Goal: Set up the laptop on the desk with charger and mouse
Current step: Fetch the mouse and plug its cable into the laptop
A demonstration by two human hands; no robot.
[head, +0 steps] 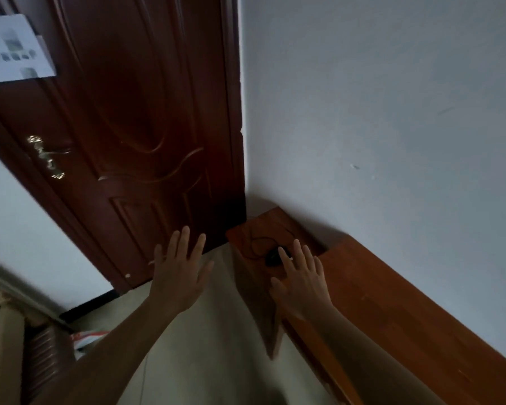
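The white wall [377, 112] and the dark brown door [135, 127] met in a corner, and the orange-brown wooden surface [392, 302] ran along the foot of the wall into that corner. Measured from the surface, the door stood beyond its far left end and the pale floor [216, 346] lay off its left edge. The black mouse [272, 256] sat on the surface's lower far end, close to the corner, its long axis seeming to point roughly away from the person, and its thin cable [256, 247] looped just beyond it. The right hand [300, 280] hovered over that end of the surface, fingers spread and gripping nothing, the fingertips at the mouse; actual contact could not be judged. The left hand [180, 271] hung over the floor, off the surface's left edge, equally splayed and empty. The right hand was plainly nearer. No laptop, charger or container showed.
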